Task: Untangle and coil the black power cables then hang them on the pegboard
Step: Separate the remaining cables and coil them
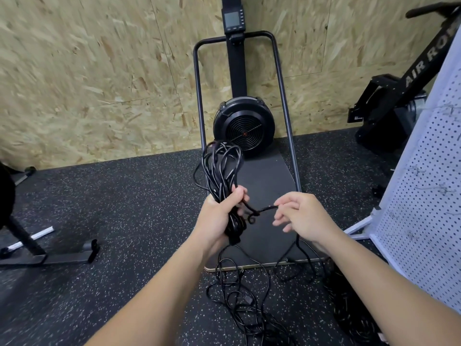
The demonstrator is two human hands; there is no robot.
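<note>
Centrally, the left hand (219, 216) is gripping a bunch of black cable loops (220, 166), fingers curled round them, the loops standing up above the fist. The right hand (303, 217) is pinching a short cable end (268, 209) that is running across from the bunch. More cable (239, 295) is lying tangled on the speckled floor (124, 221) below, trailing over the edge of a black board (264, 181). A white pegboard (429, 196) is standing at the right, near the right hand. A fan machine (244, 126) is standing against the chipboard wall (87, 83).
</note>
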